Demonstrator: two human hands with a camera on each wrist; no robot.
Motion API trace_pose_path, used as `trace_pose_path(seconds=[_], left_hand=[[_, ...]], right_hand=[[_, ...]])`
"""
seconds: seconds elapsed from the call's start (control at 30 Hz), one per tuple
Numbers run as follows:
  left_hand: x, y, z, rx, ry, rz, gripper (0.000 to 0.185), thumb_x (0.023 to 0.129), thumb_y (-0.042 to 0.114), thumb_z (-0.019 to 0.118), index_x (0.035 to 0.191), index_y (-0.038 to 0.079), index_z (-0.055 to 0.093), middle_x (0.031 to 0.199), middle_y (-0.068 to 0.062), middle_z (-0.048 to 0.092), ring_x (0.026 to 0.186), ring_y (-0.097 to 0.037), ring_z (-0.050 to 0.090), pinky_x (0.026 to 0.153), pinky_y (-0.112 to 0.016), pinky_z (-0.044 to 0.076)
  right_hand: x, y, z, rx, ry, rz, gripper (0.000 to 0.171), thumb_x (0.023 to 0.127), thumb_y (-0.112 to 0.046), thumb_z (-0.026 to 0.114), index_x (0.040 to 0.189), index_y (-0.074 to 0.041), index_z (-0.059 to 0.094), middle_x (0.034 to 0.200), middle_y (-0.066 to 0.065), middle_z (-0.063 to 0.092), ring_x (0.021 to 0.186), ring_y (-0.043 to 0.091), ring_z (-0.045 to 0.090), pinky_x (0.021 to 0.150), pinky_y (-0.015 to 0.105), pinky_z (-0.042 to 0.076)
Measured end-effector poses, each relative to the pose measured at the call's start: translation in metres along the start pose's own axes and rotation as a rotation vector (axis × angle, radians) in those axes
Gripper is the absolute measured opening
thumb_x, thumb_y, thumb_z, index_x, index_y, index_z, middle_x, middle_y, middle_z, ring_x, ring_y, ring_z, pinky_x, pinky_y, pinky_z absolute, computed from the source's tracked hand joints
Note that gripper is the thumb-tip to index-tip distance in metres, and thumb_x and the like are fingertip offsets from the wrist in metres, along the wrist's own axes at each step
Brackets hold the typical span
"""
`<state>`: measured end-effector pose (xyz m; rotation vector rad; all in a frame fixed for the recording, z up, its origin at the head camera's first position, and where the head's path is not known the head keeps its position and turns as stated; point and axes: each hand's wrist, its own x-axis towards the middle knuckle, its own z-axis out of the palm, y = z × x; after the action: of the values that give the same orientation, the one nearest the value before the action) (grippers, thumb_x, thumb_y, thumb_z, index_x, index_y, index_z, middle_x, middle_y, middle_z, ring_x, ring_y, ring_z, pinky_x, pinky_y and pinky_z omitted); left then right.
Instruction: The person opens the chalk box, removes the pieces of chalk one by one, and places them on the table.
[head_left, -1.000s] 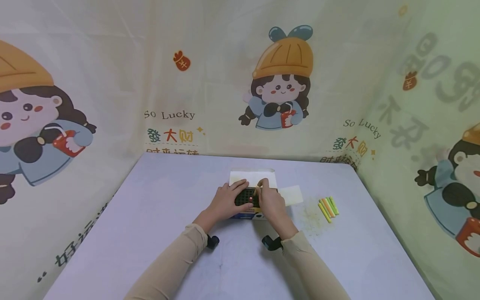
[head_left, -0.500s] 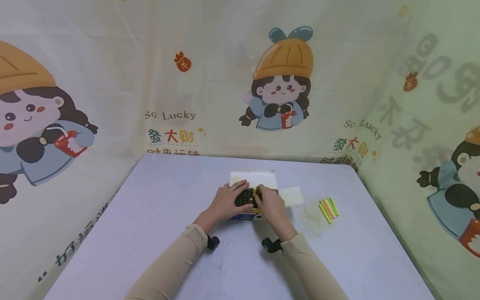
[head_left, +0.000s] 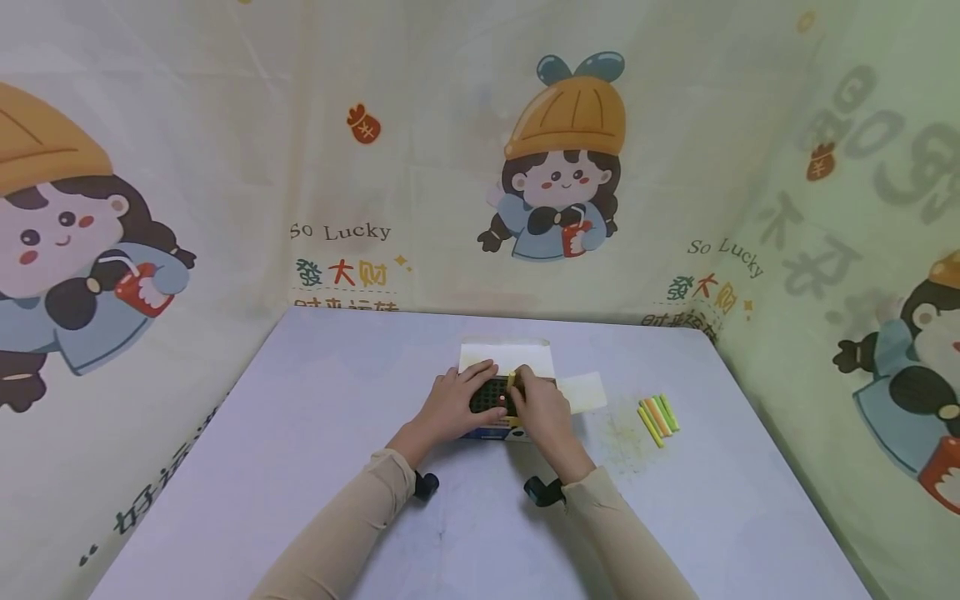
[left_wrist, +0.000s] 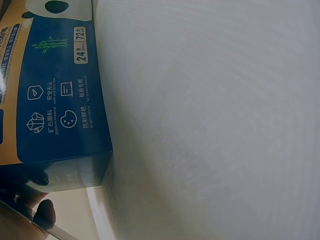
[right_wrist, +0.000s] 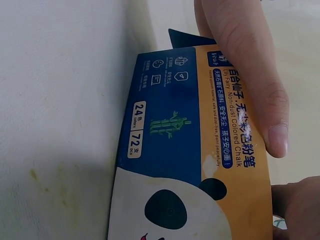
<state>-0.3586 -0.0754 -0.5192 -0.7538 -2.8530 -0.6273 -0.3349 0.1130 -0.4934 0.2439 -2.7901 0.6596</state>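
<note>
Blue-and-orange cardboard chalk box [head_left: 495, 417] lying flat at the middle of the pale lilac bench [head_left: 300, 433], straight ahead of both forearms and between the two hands. Long axis across the body, left to right; open top showing a dark grid of cells [head_left: 491, 393], one red chalk end [head_left: 501, 400] visible in it. White inner flap [head_left: 504, 353] folded back on the far side, a second pale flap [head_left: 583, 389] out to the right.

Left hand [head_left: 454, 403] laid over the box's left end, fingers curved round its far edge and gripping it; in the left wrist view only a fingertip [left_wrist: 44, 214] under the blue side panel [left_wrist: 57, 90], pressed against the carton. Right hand [head_left: 542, 403] over the right half of the grid, fingers bent downward and pinching a short yellow chalk stick [head_left: 512, 380] upright at the far row of cells; whether its lower end is already seated in a cell cannot be told. Right wrist view: thumb [right_wrist: 250, 75] flat along the orange printed face [right_wrist: 235, 165] of the box.

Relation that matters: yellow stick held vertical, directly above the grid, at right angles to the box's long axis; right hand on it, left hand only steadying.

Loose bundle of yellow, orange and green chalk sticks [head_left: 657, 415] lying on the bench well to the right of the box, clearly nearer the right hand, long axes running away from the body. Faint yellowish dust smear [head_left: 622, 433] between the bundle and the box. Cartoon-print cloth [head_left: 562, 158] hung round the bench on three sides.
</note>
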Motion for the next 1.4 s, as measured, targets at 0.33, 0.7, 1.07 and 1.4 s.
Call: trace_pose_path(seconds=[0.33,0.7,1.07,1.4], left_hand=[[-0.001,-0.001,0.0,-0.002,0.007,0.006,0.083,0.094,0.07,0.06,0.163,0.029,0.037,0.168,0.007,0.034,0.134,-0.045,0.048,0.102,-0.061,0.041],[0.001,-0.001,0.001,0.003,0.007,-0.004,0.084,0.093,0.073,0.058,0.163,0.03,0.036,0.168,0.009,0.033,0.138,-0.046,0.046,0.105,-0.062,0.039],[0.0,-0.001,0.0,0.007,0.006,0.003,0.083,0.094,0.071,0.058,0.163,0.029,0.037,0.168,0.008,0.034,0.136,-0.044,0.047,0.102,-0.06,0.041],[-0.001,0.0,-0.001,-0.003,0.003,-0.006,0.083,0.094,0.071,0.059,0.163,0.029,0.037,0.168,0.009,0.033,0.138,-0.046,0.046,0.104,-0.062,0.04]], right_hand=[[-0.001,0.0,-0.003,0.035,0.043,-0.014,0.023,0.109,-0.027,0.056,0.119,-0.006,0.052,0.071,0.008,0.068,0.044,0.011,0.05,0.041,0.025,0.038],[-0.002,0.0,-0.009,0.08,0.049,-0.008,0.022,0.106,-0.027,0.062,0.115,-0.008,0.057,0.078,0.011,0.073,0.049,0.012,0.054,0.044,0.026,0.04],[-0.001,0.0,-0.012,0.114,0.084,-0.011,0.019,0.107,-0.026,0.058,0.116,-0.009,0.057,0.101,0.013,0.078,0.058,0.017,0.064,0.047,0.028,0.045],[0.003,0.003,-0.018,0.095,0.091,0.048,0.042,0.109,-0.032,0.053,0.141,-0.005,0.058,0.096,0.009,0.074,0.059,0.014,0.057,0.049,0.029,0.043]])
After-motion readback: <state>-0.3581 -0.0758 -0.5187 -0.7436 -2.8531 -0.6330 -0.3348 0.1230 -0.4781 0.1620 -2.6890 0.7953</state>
